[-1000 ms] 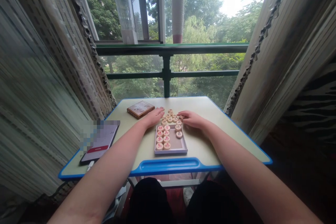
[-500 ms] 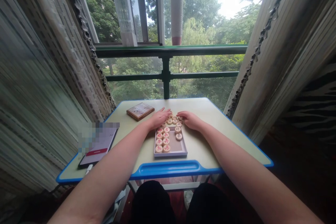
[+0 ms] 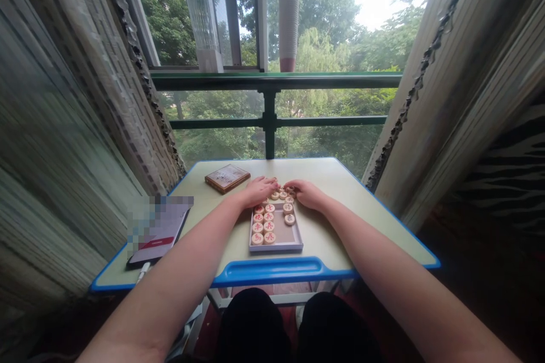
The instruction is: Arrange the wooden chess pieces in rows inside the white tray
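Note:
A shallow white box [image 3: 276,248] of Chinese chess pieces lies near the table's front. Red-marked pieces [image 3: 269,226] stand in two columns along its left side; two dark-marked pieces [image 3: 289,219] sit at its right. Past these, loose pieces [image 3: 275,195] cluster at the far end, partly covered by my hands. My left hand [image 3: 259,190] is stretched palm down over the cluster's left side, fingers extended and touching pieces. Across from it, my right hand [image 3: 307,193] has its fingers bent together around a piece at the cluster's right edge; its thumb is mostly hidden.
A flat brown box [image 3: 227,177] lies at the table's back left. At the left edge rests a tablet [image 3: 164,238] with a white cable plug [image 3: 145,271]. The pale table [image 3: 361,227] has a blue rim and a front groove. Behind it runs a green railing [image 3: 332,80].
My left hand's fingers have come closer together and shifted slightly right over the pieces. My right hand's fingertips have drawn in a little. The pieces in the box keep their arrangement.

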{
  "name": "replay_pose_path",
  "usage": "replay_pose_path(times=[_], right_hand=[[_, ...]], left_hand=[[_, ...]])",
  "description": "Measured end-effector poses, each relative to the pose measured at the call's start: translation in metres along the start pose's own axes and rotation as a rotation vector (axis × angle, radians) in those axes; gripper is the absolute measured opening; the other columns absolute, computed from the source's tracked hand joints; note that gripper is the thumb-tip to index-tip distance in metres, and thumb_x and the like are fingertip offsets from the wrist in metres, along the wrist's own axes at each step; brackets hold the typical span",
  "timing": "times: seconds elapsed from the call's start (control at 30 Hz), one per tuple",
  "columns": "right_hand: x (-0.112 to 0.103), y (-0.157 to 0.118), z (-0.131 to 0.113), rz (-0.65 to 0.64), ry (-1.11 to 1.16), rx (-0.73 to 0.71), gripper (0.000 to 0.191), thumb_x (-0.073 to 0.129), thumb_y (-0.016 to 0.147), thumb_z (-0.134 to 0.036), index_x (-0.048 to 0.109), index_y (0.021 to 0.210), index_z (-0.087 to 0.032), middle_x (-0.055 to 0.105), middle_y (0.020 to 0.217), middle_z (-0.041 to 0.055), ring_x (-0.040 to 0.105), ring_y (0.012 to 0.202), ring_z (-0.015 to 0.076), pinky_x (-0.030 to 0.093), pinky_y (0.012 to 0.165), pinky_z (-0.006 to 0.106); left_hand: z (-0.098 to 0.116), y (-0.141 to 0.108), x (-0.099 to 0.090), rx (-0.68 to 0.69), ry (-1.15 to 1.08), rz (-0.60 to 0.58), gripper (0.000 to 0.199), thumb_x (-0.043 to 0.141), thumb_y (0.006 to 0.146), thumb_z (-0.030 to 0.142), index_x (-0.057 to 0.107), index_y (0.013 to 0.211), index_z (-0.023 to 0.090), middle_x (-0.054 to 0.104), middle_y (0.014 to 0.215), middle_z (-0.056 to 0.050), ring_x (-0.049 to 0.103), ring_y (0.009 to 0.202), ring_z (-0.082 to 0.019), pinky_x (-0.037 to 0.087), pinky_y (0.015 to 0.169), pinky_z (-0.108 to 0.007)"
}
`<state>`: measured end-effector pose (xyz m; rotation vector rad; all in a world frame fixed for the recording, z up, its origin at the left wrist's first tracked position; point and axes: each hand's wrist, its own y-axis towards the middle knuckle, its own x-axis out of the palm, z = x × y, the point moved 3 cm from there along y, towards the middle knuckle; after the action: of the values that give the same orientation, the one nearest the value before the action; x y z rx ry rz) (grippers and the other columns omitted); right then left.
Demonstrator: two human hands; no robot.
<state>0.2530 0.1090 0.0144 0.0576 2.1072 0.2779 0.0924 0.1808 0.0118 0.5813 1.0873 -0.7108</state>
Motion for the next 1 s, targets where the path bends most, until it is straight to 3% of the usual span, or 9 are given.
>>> replay_pose_path(times=[0.23, 0.4, 0.6, 0.8, 1.0], right_hand=[[0.0008, 0.0015, 0.0018, 0.017, 0.002, -0.015, 0.047, 0.045, 0.069, 0.005, 0.066, 0.103, -0.018, 0.066, 0.112, 0.0060, 0.058, 0.104, 0.0170, 0.042, 0.094, 0.027], [0.0009, 0.0018, 0.0026, 0.023, 0.006, -0.031, 0.047, 0.043, 0.069, 0.005, 0.066, 0.102, -0.019, 0.065, 0.112, 0.0057, 0.058, 0.105, 0.0172, 0.042, 0.095, 0.030], [0.0011, 0.0012, 0.0036, 0.028, 0.005, -0.041, 0.042, 0.045, 0.072, 0.004, 0.067, 0.100, -0.017, 0.065, 0.113, 0.0072, 0.058, 0.105, 0.0172, 0.041, 0.096, 0.029], [0.0003, 0.0008, 0.0030, 0.028, -0.020, -0.044, 0.043, 0.044, 0.071, 0.005, 0.068, 0.099, -0.017, 0.065, 0.112, 0.0077, 0.058, 0.104, 0.0175, 0.042, 0.095, 0.028], [0.0007, 0.0025, 0.0051, 0.031, -0.020, -0.045, 0.043, 0.044, 0.070, 0.005, 0.068, 0.099, -0.016, 0.066, 0.109, 0.0071, 0.058, 0.101, 0.0162, 0.042, 0.094, 0.027]], left_hand=[[0.0026, -0.0056, -0.0030, 0.015, 0.009, -0.008, 0.057, 0.016, 0.091, 0.051, 0.057, 0.122, 0.027, 0.042, 0.141, 0.003, 0.023, 0.136, -0.025, 0.016, 0.111, -0.041], [0.0053, -0.0074, -0.0048, 0.022, -0.009, 0.018, 0.050, 0.024, 0.091, 0.048, 0.059, 0.120, 0.026, 0.046, 0.138, 0.001, 0.027, 0.135, -0.025, 0.020, 0.110, -0.040], [0.0053, -0.0092, -0.0059, 0.052, -0.012, 0.024, 0.055, 0.020, 0.091, 0.048, 0.057, 0.122, 0.022, 0.047, 0.138, -0.001, 0.029, 0.135, -0.022, 0.020, 0.111, -0.034], [0.0014, -0.0089, -0.0049, 0.036, -0.043, 0.026, 0.053, 0.022, 0.090, 0.051, 0.058, 0.119, 0.025, 0.048, 0.137, 0.000, 0.025, 0.136, -0.024, 0.024, 0.110, -0.037], [0.0042, -0.0082, -0.0058, 0.084, 0.019, 0.019, 0.052, 0.022, 0.092, 0.046, 0.060, 0.116, 0.021, 0.050, 0.136, -0.001, 0.031, 0.134, -0.021, 0.020, 0.111, -0.035]])
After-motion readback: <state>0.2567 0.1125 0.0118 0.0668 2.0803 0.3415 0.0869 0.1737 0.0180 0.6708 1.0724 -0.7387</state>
